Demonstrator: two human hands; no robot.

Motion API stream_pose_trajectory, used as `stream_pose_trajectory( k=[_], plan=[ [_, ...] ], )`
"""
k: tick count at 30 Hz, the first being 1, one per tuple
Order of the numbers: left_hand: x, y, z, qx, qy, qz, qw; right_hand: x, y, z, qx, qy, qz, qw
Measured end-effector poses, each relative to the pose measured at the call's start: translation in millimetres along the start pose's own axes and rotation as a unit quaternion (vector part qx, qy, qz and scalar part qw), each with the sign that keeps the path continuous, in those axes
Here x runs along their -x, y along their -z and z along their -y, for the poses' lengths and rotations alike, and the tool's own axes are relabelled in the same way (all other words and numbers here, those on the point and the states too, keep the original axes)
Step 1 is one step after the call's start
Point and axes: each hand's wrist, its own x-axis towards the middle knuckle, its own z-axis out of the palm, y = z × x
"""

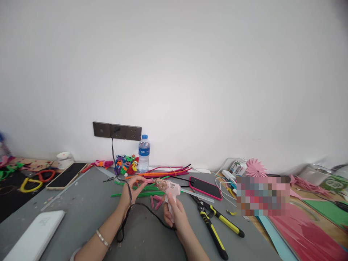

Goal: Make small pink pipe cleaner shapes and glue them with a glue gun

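Note:
My right hand (175,210) is closed round the handle of a pale pink hot glue gun (173,189), whose nozzle end points left. Facing that nozzle, my left hand (133,190) pinches a short pink pipe cleaner piece (149,180) between thumb and fingers. Whether the nozzle touches the piece I cannot tell. Several cut pink pieces (157,202) lie on the grey mat (146,232) between my hands. Behind them are green pipe cleaners (149,194). A black cord (148,208) loops under my left wrist toward the glue gun.
Yellow-black pliers-like cutters (213,221) and a pink-cased phone (206,187) lie at right. A water bottle (144,154) and small pipe cleaner figures (126,164) stand by the wall. A white slab (35,235), another phone (66,175) and yellow-handled scissors (30,185) are at left.

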Motion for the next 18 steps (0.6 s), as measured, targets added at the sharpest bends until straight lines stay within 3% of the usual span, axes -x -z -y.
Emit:
stream_pose_trajectory(
  k=[10, 18],
  plan=[
    [0.0, -2.5, 1.0, 0.036, 0.035, 0.003, 0.999, 7.8, -7.8, 14.2, -0.034, 0.035, -0.001, 0.999],
    [-0.5, -7.8, 14.8, 0.058, 0.057, 0.054, 0.995, 20.0, -27.9, 46.0, -0.13, 0.041, 0.08, 0.987]
  ],
)
